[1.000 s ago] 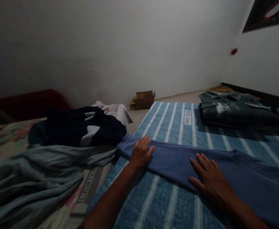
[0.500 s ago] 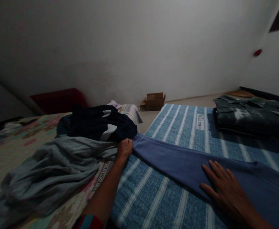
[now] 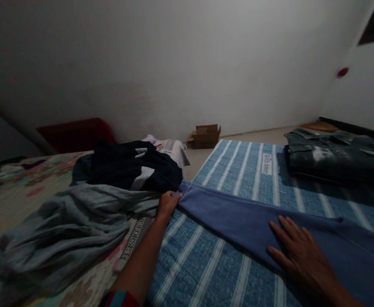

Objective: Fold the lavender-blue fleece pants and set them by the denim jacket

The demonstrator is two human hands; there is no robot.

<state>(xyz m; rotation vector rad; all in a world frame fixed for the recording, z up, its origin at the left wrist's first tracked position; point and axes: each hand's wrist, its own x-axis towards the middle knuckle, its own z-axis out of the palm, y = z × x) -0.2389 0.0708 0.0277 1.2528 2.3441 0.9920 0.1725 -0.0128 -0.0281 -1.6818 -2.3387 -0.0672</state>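
Note:
A long blue garment (image 3: 238, 217) lies stretched across a blue-and-white striped blanket (image 3: 206, 264). My left hand (image 3: 168, 204) reaches to the garment's far left end and pinches its edge. Farther right, my right hand (image 3: 300, 253) rests flat on the garment, fingers spread, holding nothing. Both forearms come in from the bottom of the view.
A crumpled grey garment (image 3: 68, 226) and a dark navy one (image 3: 129, 168) are heaped to the left on a floral sheet (image 3: 17, 187). Folded dark jeans (image 3: 334, 157) sit at the blanket's far right. A small cardboard box (image 3: 206, 135) stands by the white wall.
My left hand slid left from the middle of the blue garment to its end and closed on the edge. My right hand stayed flat. The camera turned slightly left.

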